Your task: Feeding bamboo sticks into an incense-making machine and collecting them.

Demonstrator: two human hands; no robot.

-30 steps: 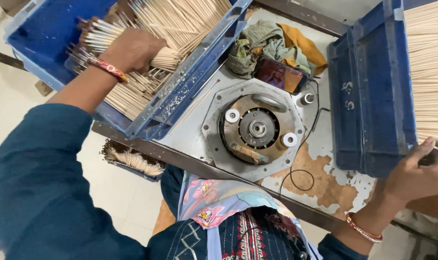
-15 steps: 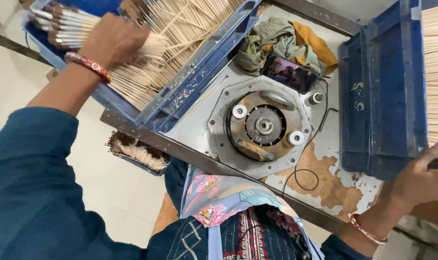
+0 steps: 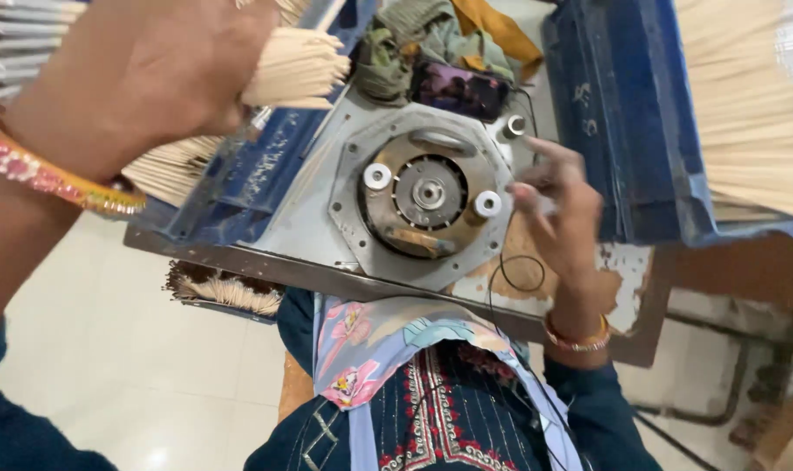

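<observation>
Crumpled cloths [image 3: 431, 35], dark phone [image 3: 459, 89] — black wire loop [image 3: 520, 272], floor tray of sticks [image 3: 226, 292]

soft, even daylight, bright on the pale floor [image 3: 109, 366]; shadows faint. left hand [image 3: 143, 70] close and motion-blurred; right hand [image 3: 558, 209] slightly smeared. wide-angle stretch at edges.

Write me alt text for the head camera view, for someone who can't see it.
The left hand grips a bundle of thin pale sticks above a blue plastic crate, while the open right hand hovers beside a round grey metal machine disc on a worn table. A second blue crate of sticks stands at right.
</observation>
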